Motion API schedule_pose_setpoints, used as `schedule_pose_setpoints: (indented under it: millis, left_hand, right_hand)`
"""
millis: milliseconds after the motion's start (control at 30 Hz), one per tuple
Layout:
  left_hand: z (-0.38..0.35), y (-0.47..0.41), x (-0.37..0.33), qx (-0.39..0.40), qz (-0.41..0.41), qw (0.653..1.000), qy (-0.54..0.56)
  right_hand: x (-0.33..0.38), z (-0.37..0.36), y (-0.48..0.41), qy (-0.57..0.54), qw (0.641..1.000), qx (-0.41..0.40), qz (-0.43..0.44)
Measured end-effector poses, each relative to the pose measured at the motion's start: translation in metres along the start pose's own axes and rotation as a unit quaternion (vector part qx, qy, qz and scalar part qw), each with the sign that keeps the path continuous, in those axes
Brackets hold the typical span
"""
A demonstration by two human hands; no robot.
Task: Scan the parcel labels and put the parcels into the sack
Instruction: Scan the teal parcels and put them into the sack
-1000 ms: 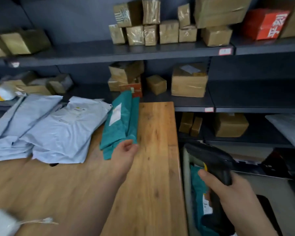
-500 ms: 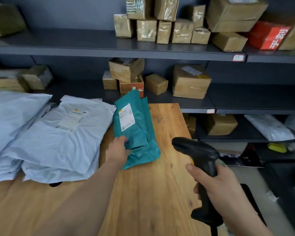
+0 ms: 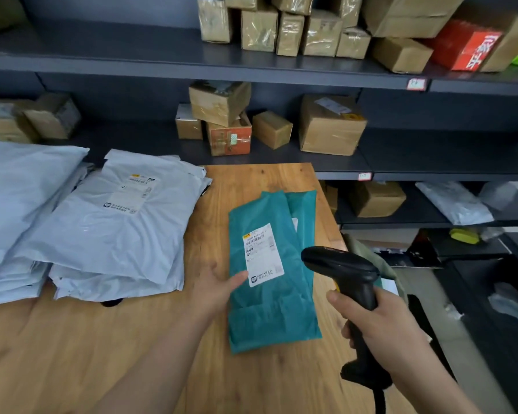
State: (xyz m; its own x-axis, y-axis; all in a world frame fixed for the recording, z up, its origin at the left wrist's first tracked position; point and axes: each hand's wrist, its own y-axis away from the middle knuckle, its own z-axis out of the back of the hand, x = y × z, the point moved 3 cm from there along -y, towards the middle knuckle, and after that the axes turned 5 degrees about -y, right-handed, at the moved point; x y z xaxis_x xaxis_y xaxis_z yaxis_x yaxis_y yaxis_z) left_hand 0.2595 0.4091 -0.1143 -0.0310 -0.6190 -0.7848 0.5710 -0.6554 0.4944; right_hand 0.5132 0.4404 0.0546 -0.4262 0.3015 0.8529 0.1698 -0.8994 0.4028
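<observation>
Now, item: teal parcel [image 3: 274, 306], scan step. Your L hand [image 3: 219, 291] pinches its 9 o'clock edge; R hand [image 3: 380, 321] wraps scanner [image 3: 341, 265] (3 o'clock). Next: aim at label [image 3: 262, 253].

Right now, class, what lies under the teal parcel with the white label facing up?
A second teal parcel shows past the top parcel's right edge, with a sliver of white on it. Beneath both is the wooden table. The rest of the lower parcel is covered.
</observation>
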Motion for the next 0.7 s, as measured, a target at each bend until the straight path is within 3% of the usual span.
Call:
schedule_pose_setpoints:
  millis: [100, 233, 467, 700]
  left_hand:
    - [-0.009, -0.021, -0.016, 0.032, 0.093, 0.982, 0.164]
    - [-0.028, -0.023, -0.042, 0.073, 0.115, 0.971, 0.197]
    - [-0.019, 0.029, -0.052, 0.132, -0.004, 0.935, 0.328]
    - [0.002, 0.063, -0.032, 0.084, -0.082, 0.936, 0.331]
  right_hand:
    - [-0.002, 0.003, 0.0, 0.005, 1.0, -0.008, -0.004]
    - [-0.004, 0.01, -0.003, 0.011, 1.0, -0.02, -0.006]
    - [-0.003, 0.018, 0.004, 0.025, 0.999, -0.023, 0.009]
    - [0.005, 0.006, 0.033, 0.08, 0.994, 0.007, 0.068]
